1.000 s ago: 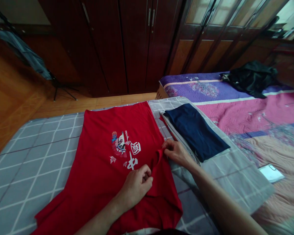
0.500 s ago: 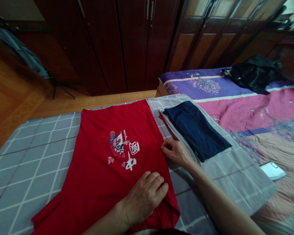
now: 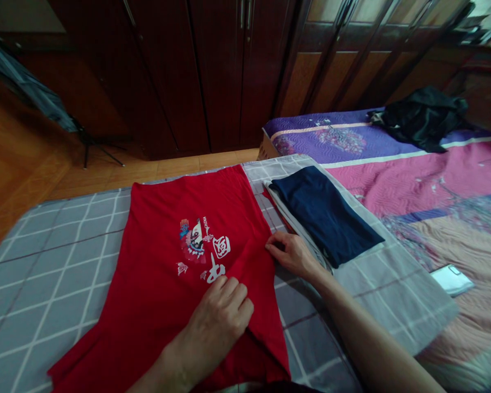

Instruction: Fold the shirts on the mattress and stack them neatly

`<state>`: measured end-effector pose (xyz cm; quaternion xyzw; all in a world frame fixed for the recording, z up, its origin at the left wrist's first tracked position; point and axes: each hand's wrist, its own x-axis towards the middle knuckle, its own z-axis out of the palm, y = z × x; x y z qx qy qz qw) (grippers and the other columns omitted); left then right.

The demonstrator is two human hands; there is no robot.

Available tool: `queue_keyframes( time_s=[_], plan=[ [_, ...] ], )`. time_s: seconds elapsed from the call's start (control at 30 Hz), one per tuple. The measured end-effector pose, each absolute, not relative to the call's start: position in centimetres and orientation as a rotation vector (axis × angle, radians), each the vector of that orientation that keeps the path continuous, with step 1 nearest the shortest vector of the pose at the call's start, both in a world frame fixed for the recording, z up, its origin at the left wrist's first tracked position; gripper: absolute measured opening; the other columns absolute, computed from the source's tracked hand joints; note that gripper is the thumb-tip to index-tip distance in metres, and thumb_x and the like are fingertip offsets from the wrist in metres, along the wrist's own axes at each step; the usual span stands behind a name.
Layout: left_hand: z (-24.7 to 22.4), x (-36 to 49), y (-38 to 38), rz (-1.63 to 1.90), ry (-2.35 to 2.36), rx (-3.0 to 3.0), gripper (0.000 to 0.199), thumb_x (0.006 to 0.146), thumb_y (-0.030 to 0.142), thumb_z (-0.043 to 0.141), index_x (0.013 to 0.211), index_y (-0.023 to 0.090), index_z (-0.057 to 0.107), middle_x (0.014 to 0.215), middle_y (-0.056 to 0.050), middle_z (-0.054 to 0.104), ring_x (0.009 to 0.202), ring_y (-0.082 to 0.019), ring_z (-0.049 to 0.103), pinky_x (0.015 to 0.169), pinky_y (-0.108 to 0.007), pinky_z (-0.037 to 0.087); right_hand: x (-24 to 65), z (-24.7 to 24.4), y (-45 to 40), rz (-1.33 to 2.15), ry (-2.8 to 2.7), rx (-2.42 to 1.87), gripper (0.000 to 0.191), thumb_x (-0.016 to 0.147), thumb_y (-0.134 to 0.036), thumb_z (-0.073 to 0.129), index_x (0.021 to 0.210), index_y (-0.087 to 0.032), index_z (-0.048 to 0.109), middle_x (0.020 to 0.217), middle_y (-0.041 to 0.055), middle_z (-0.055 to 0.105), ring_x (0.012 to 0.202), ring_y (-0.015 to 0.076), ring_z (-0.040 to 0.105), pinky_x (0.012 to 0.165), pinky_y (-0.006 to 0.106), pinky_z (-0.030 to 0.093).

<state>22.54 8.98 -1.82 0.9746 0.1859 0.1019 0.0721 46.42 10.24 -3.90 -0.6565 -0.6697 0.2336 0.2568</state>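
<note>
A red shirt [image 3: 159,289] with a white and coloured print lies spread on the grey checked cloth [image 3: 49,273]. Over its lower right part is my left hand [image 3: 219,316], fingers curled down and closed on the red fabric, which is creased there. At the shirt's right edge my right hand [image 3: 292,252] pinches the fabric between thumb and fingers. Just beyond that hand, to the right, sits a stack of folded clothes with a navy piece [image 3: 327,213] on top.
A bed with a purple and pink cover [image 3: 393,180] is at the right, with a black garment [image 3: 425,117] and a phone [image 3: 452,279] on it. Dark wardrobes [image 3: 216,76] stand behind. A tripod [image 3: 88,144] stands at the back left.
My left hand has moved left and slightly up across the shirt, drawing the fabric of its lower right edge along. My right hand has stayed nearly in place.
</note>
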Motion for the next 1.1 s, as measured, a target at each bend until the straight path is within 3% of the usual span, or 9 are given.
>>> queue_keyframes(
  time_s=[0.1,0.23,0.3,0.37,0.47,0.57,0.73,0.87,1.1],
  plan=[
    [-1.4,22.5,8.4,0.078,0.562,2.84,0.014,0.077,0.005,0.054,0.082,0.018,0.054,0.086,-0.003,0.055,0.083,-0.021,0.049,0.085,-0.039,0.04,46.4,-3.9,10.2,0.614,-1.831,-1.764,0.014,0.081,-0.022,0.052,0.076,-0.018,0.065,0.075,0.002,0.067,0.068,0.0142,0.06,0.064,0.024,0.04],
    [-2.3,23.3,6.9,0.139,0.368,2.836,0.038,0.082,0.017,0.057,0.119,0.016,0.048,0.122,-0.008,0.052,0.114,-0.024,0.042,0.1,-0.04,0.031,46.4,-4.0,10.2,0.593,-1.846,-1.733,0.014,0.082,-0.021,0.053,0.078,-0.018,0.065,0.077,0.0026,0.067,0.072,0.0147,0.061,0.068,0.024,0.041],
    [-3.1,23.9,6.4,0.203,0.293,2.874,0.026,0.087,0.017,0.051,0.113,0.015,0.051,0.115,-0.007,0.055,0.107,-0.022,0.047,0.094,-0.038,0.036,46.4,-4.0,10.1,0.564,-1.862,-1.715,0.013,0.083,-0.021,0.053,0.079,-0.018,0.065,0.078,0.0029,0.066,0.074,0.0151,0.061,0.07,0.025,0.042],
    [-3.8,24.4,6.3,0.235,0.229,2.885,0.01,0.09,0.015,0.047,0.097,0.016,0.054,0.096,-0.005,0.058,0.089,-0.019,0.051,0.079,-0.034,0.04,46.4,-3.9,10.0,0.523,-1.879,-1.69,0.013,0.085,-0.021,0.053,0.08,-0.018,0.065,0.078,0.003,0.065,0.075,0.0154,0.06,0.071,0.025,0.042],
    [-4.2,24.9,6.3,0.253,0.148,2.85,0.005,0.09,0.016,0.048,0.085,0.017,0.052,0.083,-0.002,0.055,0.076,-0.017,0.048,0.068,-0.032,0.038,46.8,-3.8,9.9,0.465,-1.91,-1.653,0.013,0.087,-0.022,0.053,0.082,-0.019,0.064,0.079,0.0029,0.063,0.078,0.0154,0.059,0.073,0.025,0.042],
    [-4.1,25.0,6.2,0.249,0.092,2.817,0.007,0.088,0.019,0.053,0.082,0.017,0.05,0.082,-0.001,0.054,0.076,-0.017,0.048,0.066,-0.031,0.037,47.6,-3.7,9.9,0.377,-1.964,-1.698,0.013,0.088,-0.021,0.052,0.083,-0.019,0.064,0.08,0.0032,0.061,0.079,0.0159,0.059,0.073,0.026,0.042],
    [-4.0,25.2,5.7,0.195,0.161,2.79,0.015,0.084,0.02,0.055,0.098,0.016,0.051,0.09,-0.003,0.056,0.08,-0.018,0.049,0.068,-0.032,0.037,48.1,-3.9,9.9,0.325,-2.052,-1.76,0.016,0.09,-0.028,0.051,0.085,-0.019,0.063,0.082,0.0041,0.061,0.081,0.0168,0.058,0.074,0.027,0.043],
    [-4.5,25.3,5.7,0.238,0.054,2.778,0.005,0.088,0.023,0.053,0.089,0.018,0.052,0.085,-0.001,0.057,0.078,-0.016,0.05,0.065,-0.031,0.035,47.6,-4.2,9.8,0.226,-2.109,-1.793,0.021,0.085,-0.036,0.059,0.095,-0.018,0.064,0.086,0.006,0.061,0.084,0.0204,0.058,0.073,0.03,0.045],
    [-5.4,25.3,6.1,0.194,0.082,2.641,0.014,0.09,0.028,0.05,0.101,0.022,0.057,0.092,0.001,0.064,0.082,-0.014,0.055,0.07,-0.028,0.035,45.4,-4.1,9.0,0.217,-2.06,-1.517,0.014,0.088,-0.025,0.053,0.095,-0.019,0.064,0.083,0.0045,0.062,0.079,0.016,0.059,0.07,0.027,0.047]
  ],
)
